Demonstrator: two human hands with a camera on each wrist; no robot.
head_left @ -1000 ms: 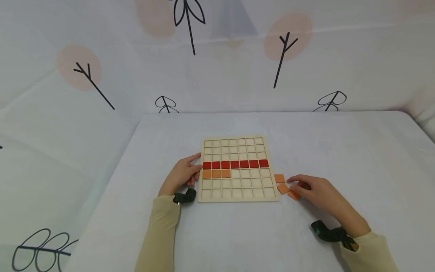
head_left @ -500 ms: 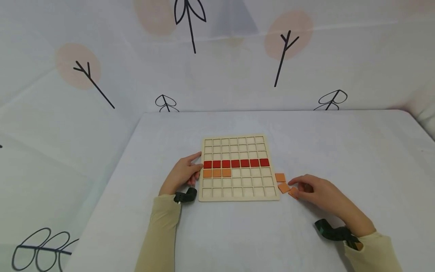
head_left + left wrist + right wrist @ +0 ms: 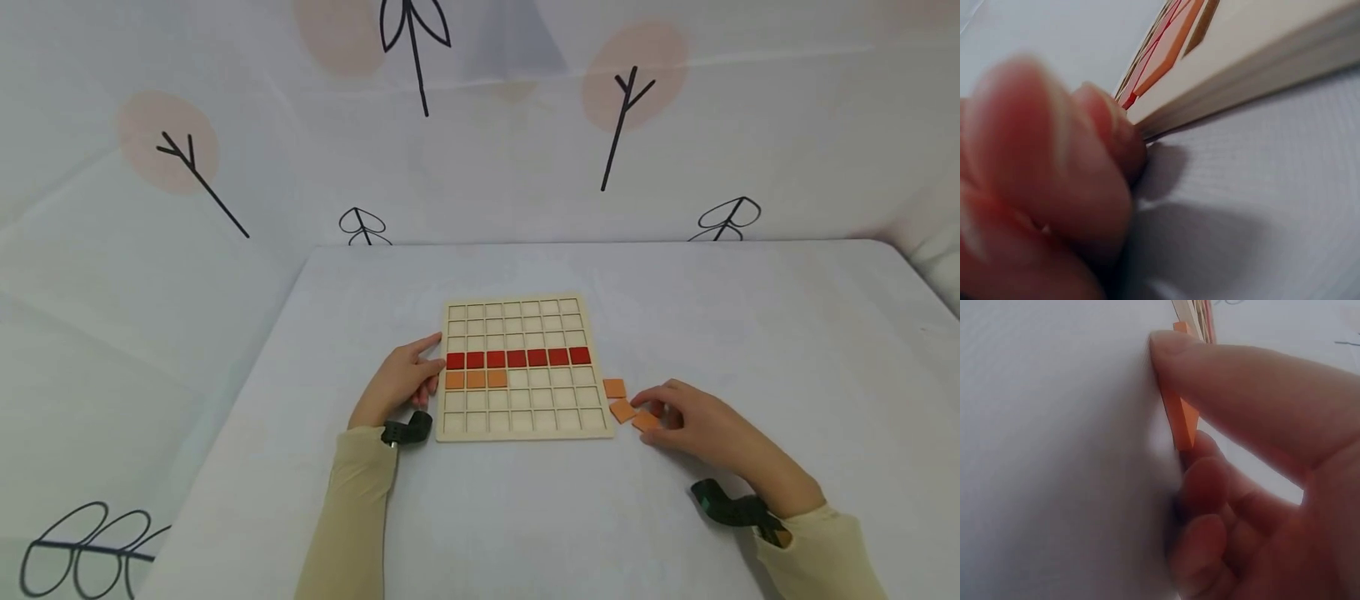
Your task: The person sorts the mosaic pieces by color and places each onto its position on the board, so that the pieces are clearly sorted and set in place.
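A wooden grid board [image 3: 529,423] lies flat, with a full row of red tiles [image 3: 516,358] and several orange tiles [image 3: 476,378] starting the row below. At its left edge is my left hand [image 3: 399,379], index finger and thumb touching the side; the left wrist view shows blurred fingertips [image 3: 1113,125] against the board's edge [image 3: 1241,87]. Off the board's right side, my right hand [image 3: 693,421] pinches a loose orange tile [image 3: 645,421] between thumb and finger, the tile still low at the table. In the right wrist view the thumb partly hides this orange tile [image 3: 1186,422].
Two more loose orange tiles lie between the board and the right hand, one square-on [image 3: 614,388] and one turned [image 3: 622,411]. A white cloth covers the table [image 3: 525,517]. Behind it hangs a printed cloth [image 3: 495,167]. Each wrist wears a dark camera mount [image 3: 731,504].
The right thumb and fingers have shifted slightly about the nearest loose orange tile, the thumb moving to its near edge. The left hand stays at the board. The head view drifts a little.
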